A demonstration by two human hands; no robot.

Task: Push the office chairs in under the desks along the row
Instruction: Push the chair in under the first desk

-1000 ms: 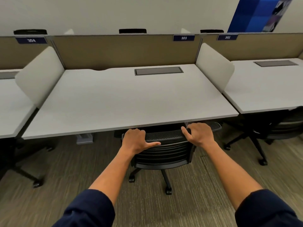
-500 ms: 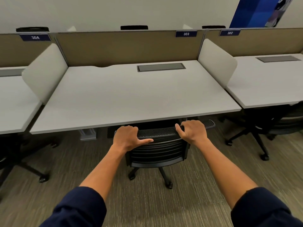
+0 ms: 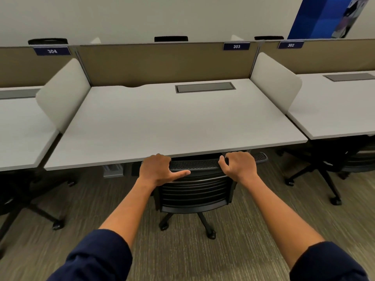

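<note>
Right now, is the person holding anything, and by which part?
Yes. Both hands grip the black office chair by the top edge of its backrest, left hand near one end, right hand near the other.

Open-plan office: partitioned desks, numbered placards, swivel chairs.

Desk top: smooth matt pale laminate. Chair back: black slatted plastic, perforated mesh top rail. Rear panel: tan cloth. Floor: streaked carpet. Side dividers: matt white.
</note>
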